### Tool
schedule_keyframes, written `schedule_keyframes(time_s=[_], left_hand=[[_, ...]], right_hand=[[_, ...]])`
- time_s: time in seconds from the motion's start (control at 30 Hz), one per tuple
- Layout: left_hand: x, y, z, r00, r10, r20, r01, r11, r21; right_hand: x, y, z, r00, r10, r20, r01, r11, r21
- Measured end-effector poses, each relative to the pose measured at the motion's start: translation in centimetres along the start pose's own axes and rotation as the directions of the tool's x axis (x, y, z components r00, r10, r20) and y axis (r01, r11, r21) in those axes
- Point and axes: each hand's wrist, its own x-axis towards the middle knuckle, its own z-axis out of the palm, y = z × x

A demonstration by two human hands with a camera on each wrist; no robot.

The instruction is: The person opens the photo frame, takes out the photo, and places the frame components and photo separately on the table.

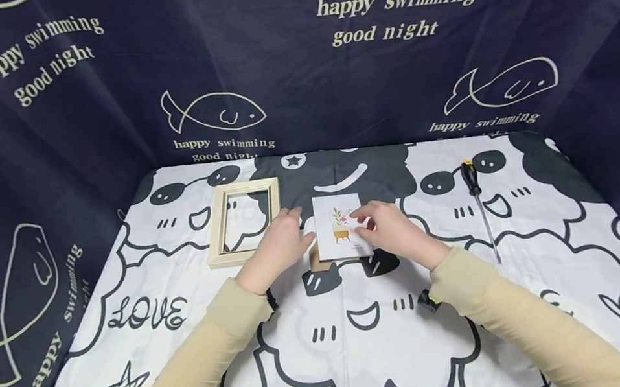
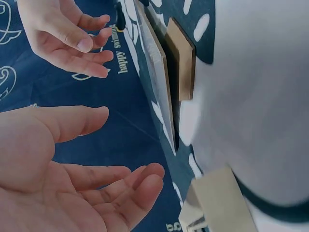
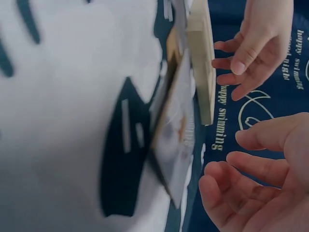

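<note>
A white picture card (image 1: 327, 217) printed with a potted plant lies mid-table, over a brown board (image 1: 319, 262) that shows at its lower left. Seen edge-on in the left wrist view, the board (image 2: 181, 63) sits partly under the card (image 2: 157, 72). My left hand (image 1: 281, 240) hovers just left of the card, fingers loosely bent and holding nothing. Over the card's right side is my right hand (image 1: 391, 228), its thumb and fingers apart. Both wrist views show a gap between the hands and the card. Left of the card lies a pale wooden picture frame (image 1: 214, 232), its middle see-through.
A screwdriver (image 1: 470, 179) with a black and yellow handle lies on the right, its shaft toward the front. The table wears a black-and-white cartoon cloth (image 1: 367, 356). Dark blue printed curtains (image 1: 310, 108) stand behind and at both sides.
</note>
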Motion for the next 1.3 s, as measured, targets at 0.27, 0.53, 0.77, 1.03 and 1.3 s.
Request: schedule_keyframes(time_s=[0.27,0.53,0.77,1.03,1.3], left_hand=[[1.3,0.8,1.2,0.995,-0.052,0.085,0.052,0.999,-0.005],[2.7,1.0,2.2,0.983,-0.133,0.130,0.137,0.990,-0.024],[3.8,0.7,2.8,0.969,-0.188,0.161,0.207,0.972,-0.108],[4.5,0.5,3.5,0.967,-0.195,0.161,0.218,0.966,-0.140],[4.9,0.5,3.6,0.965,-0.215,0.147,0.237,0.960,-0.151]], right_hand=[[-0.9,1.3,0.9,0.999,0.011,-0.049,-0.012,0.999,-0.034],[-1.2,2.2,1.7,0.996,0.036,-0.080,-0.043,0.996,-0.079],[-1.1,2.5,2.2,0.996,0.062,-0.060,-0.067,0.994,-0.088],[-0.9,2.5,2.6,0.996,0.078,-0.048,-0.082,0.991,-0.103],[-0.9,2.4,3.0,0.997,0.060,-0.046,-0.065,0.990,-0.124]])
